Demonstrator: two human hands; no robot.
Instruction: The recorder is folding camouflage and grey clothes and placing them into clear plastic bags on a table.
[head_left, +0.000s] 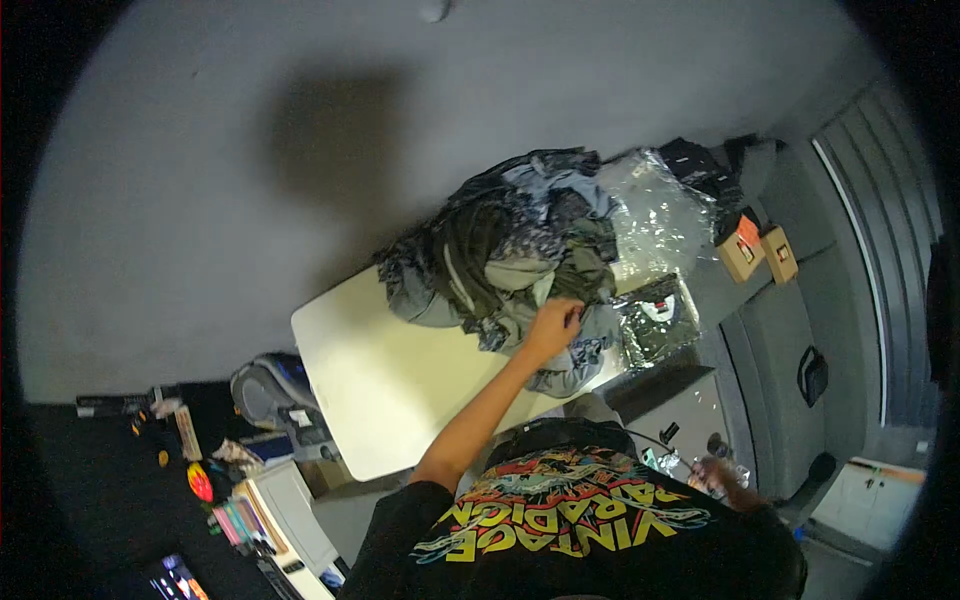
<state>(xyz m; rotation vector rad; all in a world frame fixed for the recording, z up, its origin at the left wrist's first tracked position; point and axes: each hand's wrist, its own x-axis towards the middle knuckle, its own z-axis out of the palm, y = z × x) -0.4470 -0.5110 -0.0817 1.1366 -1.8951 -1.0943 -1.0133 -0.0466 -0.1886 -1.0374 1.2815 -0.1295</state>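
Note:
A big heap of grey, dark green and patterned clothes (517, 247) lies on a pale table (390, 390) against the wall. My left hand (555, 324) is at the front of the heap, its fingers curled over the grey cloth; whether they grip it is unclear. Right of the heap is a dark folded garment in a clear plastic bag (660, 319), its corner over the table's edge. Behind it lie crumpled clear plastic bags (652, 210). My right hand (709, 476) is low at my right side, blurred, near shiny wrappers on the floor; its fingers cannot be made out.
Two small cardboard boxes (742, 255) stand beyond the table's right end, near a grey sofa (787, 360) with a black pouch (812, 375) on it. A grey backpack (274, 394) is by the table's left end. A white cabinet (870, 502) stands at the far right.

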